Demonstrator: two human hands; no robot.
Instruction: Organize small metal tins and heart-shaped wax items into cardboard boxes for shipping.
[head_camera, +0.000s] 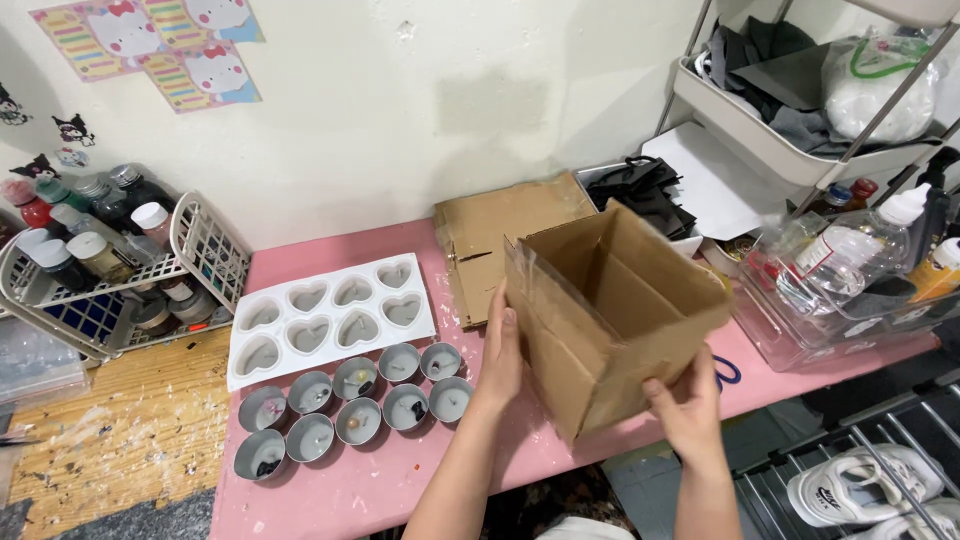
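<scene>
An open brown cardboard box (610, 310) is tilted above the right part of a pink table (340, 485), its empty inside facing me. My left hand (502, 350) lies flat against the box's left side. My right hand (688, 405) grips its lower right corner from beneath. A flat piece of cardboard (495, 235) lies on the table behind the box.
A white mould with heart-shaped hollows (325, 318) and several small round metal cups (350, 405) sit left of the box. A white basket of bottles (100, 265) stands far left. At the right are a clear bin of bottles (850, 285) and a white shelf cart (800, 110). White shoes (860, 490) lie on a rack below.
</scene>
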